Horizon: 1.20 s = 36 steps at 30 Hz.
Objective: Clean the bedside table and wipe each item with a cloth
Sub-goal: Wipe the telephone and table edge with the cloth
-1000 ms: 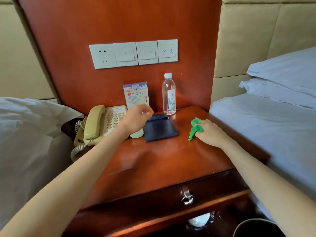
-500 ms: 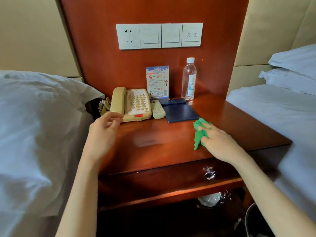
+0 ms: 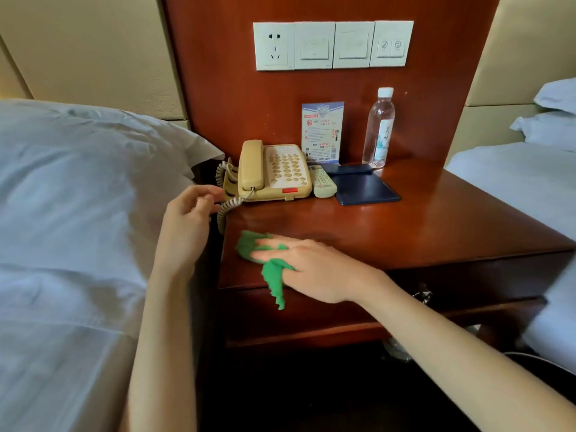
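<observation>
1. The table [image 3: 436, 219] is reddish wood, glossy and smooth, with light reflecting off its top.
2. The cloth [image 3: 274, 275] is green fabric, matt, with a ragged edge.
3. The phone [image 3: 274, 173] and remote [image 3: 322, 183] are dull beige plastic.
4. The bottle [image 3: 378, 129] is clear plastic.
5. The folder [image 3: 364, 188] is dark, smooth, faintly shiny.
6. The card [image 3: 322, 132] is printed paper.
7. The bedding [image 3: 78, 198] is white matt cloth.

left hand [image 3: 187, 224]: bare, no glove, ring or watch | right hand [image 3: 307, 269]: bare likewise | forearms behind both hands: uncovered, no sleeve showing
</observation>
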{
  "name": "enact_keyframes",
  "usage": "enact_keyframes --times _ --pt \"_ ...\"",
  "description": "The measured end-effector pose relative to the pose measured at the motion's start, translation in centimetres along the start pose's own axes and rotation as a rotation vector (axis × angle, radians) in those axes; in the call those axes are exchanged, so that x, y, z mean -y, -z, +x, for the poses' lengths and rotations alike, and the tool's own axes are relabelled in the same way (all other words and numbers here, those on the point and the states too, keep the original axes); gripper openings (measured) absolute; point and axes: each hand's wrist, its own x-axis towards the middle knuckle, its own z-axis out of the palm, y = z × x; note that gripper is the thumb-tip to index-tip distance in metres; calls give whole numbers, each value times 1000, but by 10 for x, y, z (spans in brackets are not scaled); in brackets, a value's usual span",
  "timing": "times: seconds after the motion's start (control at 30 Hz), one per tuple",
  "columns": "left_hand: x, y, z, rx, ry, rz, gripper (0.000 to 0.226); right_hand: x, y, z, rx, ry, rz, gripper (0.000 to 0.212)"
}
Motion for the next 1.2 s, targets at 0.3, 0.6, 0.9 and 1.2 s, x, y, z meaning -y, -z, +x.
enact_keyframes --times 0.3,0.6,0.9,1.2 --pt "-32 -95 -10 310 -103 147 23 -130 61 -117 -299 -629 -123 50" --pt "-32 -129 1 441 -122 273 17 -163 73 -170 -695 -1122 -317 38" --pt "-15 -112 64 131 -169 618 28 -89 56 -103 -495 -402 -61 29" --pt "23 -82 73 46 6 726 52 -109 84 96 -521 -225 106 47"
